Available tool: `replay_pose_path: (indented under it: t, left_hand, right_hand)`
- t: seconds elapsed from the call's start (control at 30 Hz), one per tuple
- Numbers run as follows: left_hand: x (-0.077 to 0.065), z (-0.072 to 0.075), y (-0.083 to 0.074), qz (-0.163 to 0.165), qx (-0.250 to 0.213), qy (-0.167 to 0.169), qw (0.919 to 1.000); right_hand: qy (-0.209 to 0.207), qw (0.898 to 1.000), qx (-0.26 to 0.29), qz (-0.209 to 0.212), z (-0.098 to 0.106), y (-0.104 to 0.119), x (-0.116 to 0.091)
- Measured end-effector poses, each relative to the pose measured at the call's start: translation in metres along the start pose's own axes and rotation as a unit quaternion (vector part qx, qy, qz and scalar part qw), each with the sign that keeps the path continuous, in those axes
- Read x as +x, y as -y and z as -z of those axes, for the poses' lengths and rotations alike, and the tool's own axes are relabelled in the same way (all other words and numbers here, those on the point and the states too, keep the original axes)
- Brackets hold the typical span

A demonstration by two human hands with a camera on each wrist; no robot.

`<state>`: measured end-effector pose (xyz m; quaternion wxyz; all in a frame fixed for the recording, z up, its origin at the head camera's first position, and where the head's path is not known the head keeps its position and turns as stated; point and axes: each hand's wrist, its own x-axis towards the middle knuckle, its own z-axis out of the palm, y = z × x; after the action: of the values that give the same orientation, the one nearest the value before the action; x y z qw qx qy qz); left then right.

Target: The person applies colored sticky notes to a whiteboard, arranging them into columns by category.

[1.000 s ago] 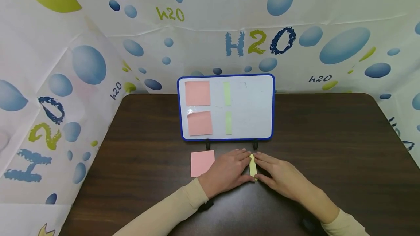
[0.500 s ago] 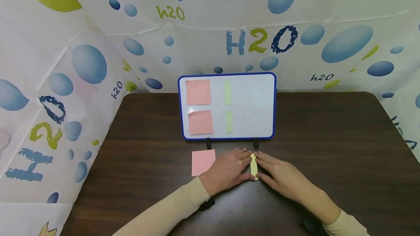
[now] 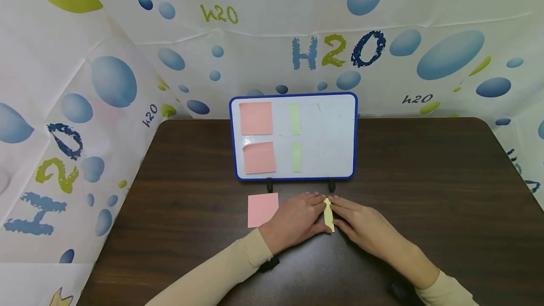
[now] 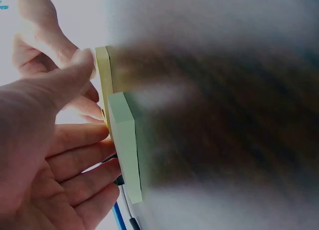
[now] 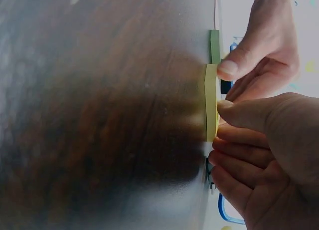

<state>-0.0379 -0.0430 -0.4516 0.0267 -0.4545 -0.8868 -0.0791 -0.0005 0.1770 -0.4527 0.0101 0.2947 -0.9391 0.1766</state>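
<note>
A narrow yellow sticky note pad [image 3: 328,214] lies lengthwise on the dark table between both hands. My left hand [image 3: 293,222] holds it from the left, fingertips at the far end and thumb by the near end. From the right, my right hand [image 3: 367,230] grips it with fingertips at the far end and thumb along the side, as the right wrist view shows on the yellow pad [image 5: 211,103]. Under the left palm, hidden in the head view, a pale green sticky note pad [image 4: 124,140] sits beside the yellow one. A square pink sticky note pad [image 3: 262,209] is partly covered by the left hand.
Behind the hands a blue-framed whiteboard [image 3: 327,150] stands on black feet [image 3: 269,185]. It bears two pink square notes [image 3: 256,118] at left and two green strips [image 3: 295,118] near the middle. A printed backdrop [image 3: 263,60] rises behind the table [image 3: 425,169].
The right thumb has slid away from the yellow pad's near end, a little farther up its side. The left hand has hardly moved; the view has shifted slightly.
</note>
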Motion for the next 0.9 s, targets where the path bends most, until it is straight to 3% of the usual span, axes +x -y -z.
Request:
replay_pose_path:
  t: [0.37, 0.57, 0.9]
  left_hand:
    - [0.001, 0.0016, -0.0003, 0.007, 0.001, 0.004, 1.0]
    - [0.0023, 0.0017, -0.003, 0.026, -0.024, 0.01, 0.9993]
    - [0.01, 0.0006, -0.0093, 0.019, 0.042, -0.014, 0.9988]
  right_hand:
    - [-0.033, 0.999, 0.001, 0.007, -0.0041, -0.0002, 0.003]
    - [-0.03, 1.0, -0.008, 0.003, -0.0027, 0.0007, 0.004]
    - [-0.036, 0.999, -0.016, 0.006, -0.0028, 0.0002, 0.0037]
